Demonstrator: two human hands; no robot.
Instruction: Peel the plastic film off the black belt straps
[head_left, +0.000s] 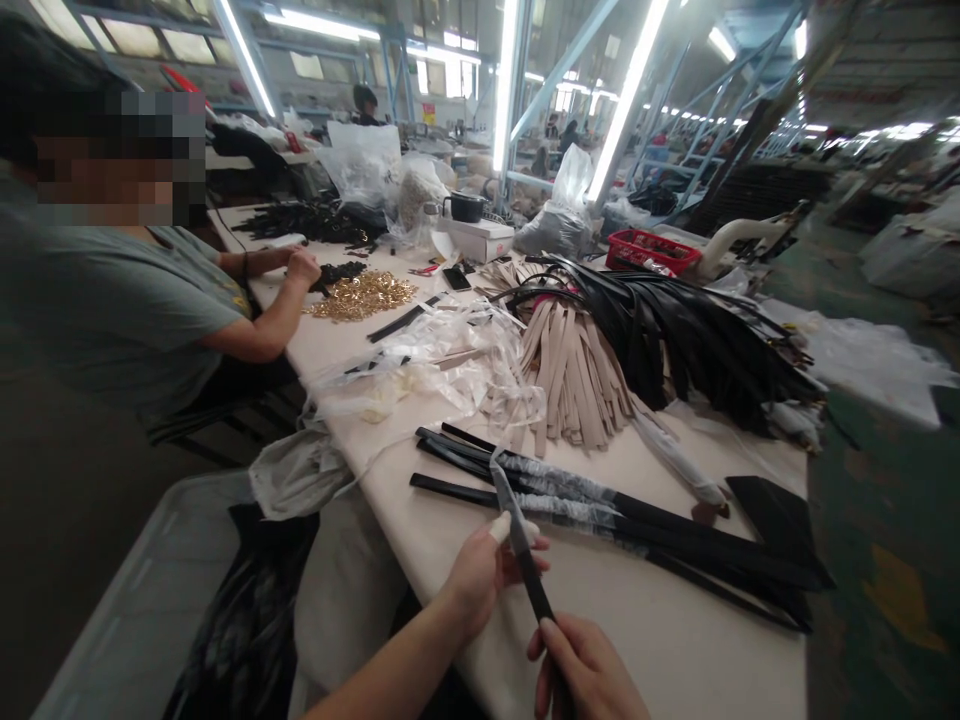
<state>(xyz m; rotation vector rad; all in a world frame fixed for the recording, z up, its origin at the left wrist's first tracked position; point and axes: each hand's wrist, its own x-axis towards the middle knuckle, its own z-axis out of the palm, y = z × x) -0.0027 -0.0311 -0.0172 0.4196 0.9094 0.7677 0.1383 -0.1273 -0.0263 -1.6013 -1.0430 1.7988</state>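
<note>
A black strap [531, 580], its far end covered in clear plastic film [504, 480], is held between my two hands over the table's near edge. My left hand [491, 565] grips it about midway, with pale coverings on the thumb and a fingertip. Lower down, my right hand [574, 665] has its fingers closed round the strap's near part. Just beyond lie several long black straps [690, 540], with whitish plastic film [570, 500] wrapped around their middle.
Crumpled plastic [457, 350], beige strips [577, 370] and a heap of black straps [675, 320] cover the table [615, 620] further back. A co-worker [150, 270] sits left by gold metal pieces [364, 295]. A plastic bin [127, 590] stands below left; a red basket [649, 250] sits behind.
</note>
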